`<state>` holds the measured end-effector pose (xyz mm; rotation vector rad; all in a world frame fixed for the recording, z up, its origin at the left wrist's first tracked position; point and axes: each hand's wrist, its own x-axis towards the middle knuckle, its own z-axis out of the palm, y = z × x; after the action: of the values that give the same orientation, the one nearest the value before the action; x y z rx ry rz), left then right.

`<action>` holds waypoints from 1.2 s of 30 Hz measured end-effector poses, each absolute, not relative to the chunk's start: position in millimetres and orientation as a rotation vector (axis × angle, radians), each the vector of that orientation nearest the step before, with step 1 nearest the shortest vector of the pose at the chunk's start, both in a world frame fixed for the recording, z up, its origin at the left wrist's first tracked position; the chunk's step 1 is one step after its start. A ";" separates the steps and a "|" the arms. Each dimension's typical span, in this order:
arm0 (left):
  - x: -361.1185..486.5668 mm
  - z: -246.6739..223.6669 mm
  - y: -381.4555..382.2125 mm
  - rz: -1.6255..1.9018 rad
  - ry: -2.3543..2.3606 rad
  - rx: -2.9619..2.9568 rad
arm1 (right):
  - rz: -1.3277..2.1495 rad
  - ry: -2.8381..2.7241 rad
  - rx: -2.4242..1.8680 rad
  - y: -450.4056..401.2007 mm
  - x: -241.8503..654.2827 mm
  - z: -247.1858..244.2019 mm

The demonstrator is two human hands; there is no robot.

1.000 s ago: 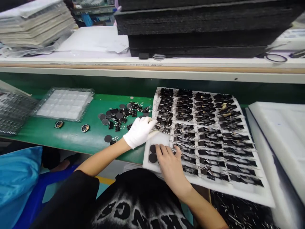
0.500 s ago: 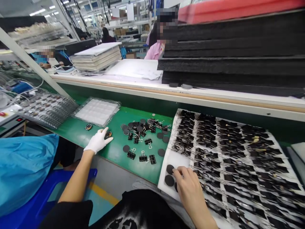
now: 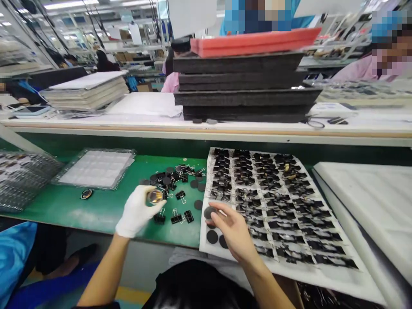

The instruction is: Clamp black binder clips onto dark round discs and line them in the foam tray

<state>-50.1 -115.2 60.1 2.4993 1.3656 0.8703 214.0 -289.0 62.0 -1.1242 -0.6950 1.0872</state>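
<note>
Head view: my gloved left hand (image 3: pixel 139 211) pinches a small round shiny part (image 3: pixel 155 196) between thumb and fingertips, lifted just off the green bench (image 3: pixel 96 206) beside the loose pile of black binder clips (image 3: pixel 175 178). Glove probably keeps prints off the polished face; that's my guess.

My bare right hand (image 3: pixel 232 229) pinches a dark round pad (image 3: pixel 209 212) at thumb and forefinger, over the near-left corner of the white foam tray (image 3: pixel 289 268). Two more pads (image 3: pixel 212 236) lie flat on that bare corner, just beside the hand.

The rest of the tray is packed with clipped assemblies (image 3: pixel 273 201) in rows, running to its far edge. The bare corner is the only open patch, so it looks like the working slot.

More loose pads sit among the clips near the tray's left edge. One more round part (image 3: pixel 86 194) rests alone on the bench further left, in front of a clear blister tray (image 3: pixel 96 168).

Black foam sheets (image 3: pixel 241 92) with a red one on top are stacked on the raised shelf behind. Other people are beyond it.
</note>
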 end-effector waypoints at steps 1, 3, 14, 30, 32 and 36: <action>-27.3 67.5 -128.2 0.848 1.202 2.632 | 1.107 -0.655 -1.099 -286.7 211.8 66.3; 13.0 79.1 -149.5 0.821 0.954 2.800 | 1.087 -0.614 -1.082 -283.6 209.4 70.9; 68.7 84.6 -175.1 0.816 0.577 2.892 | 0.877 -0.754 -1.261 -295.1 218.5 59.5; -7.9 81.5 -112.8 0.207 1.456 2.788 | 1.396 -0.402 -1.084 -300.5 228.3 46.7; -7.0 73.1 -102.8 -0.075 1.574 2.780 | 1.440 -0.394 -1.062 -296.7 223.6 48.4; 10.1 59.4 -95.7 -0.263 1.679 2.733 | 1.456 -0.389 -1.030 -292.8 216.3 51.8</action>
<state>10.1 -95.7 59.4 2.7331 1.6791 -0.2630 216.3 -292.8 51.8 -1.0301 -0.3895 1.4564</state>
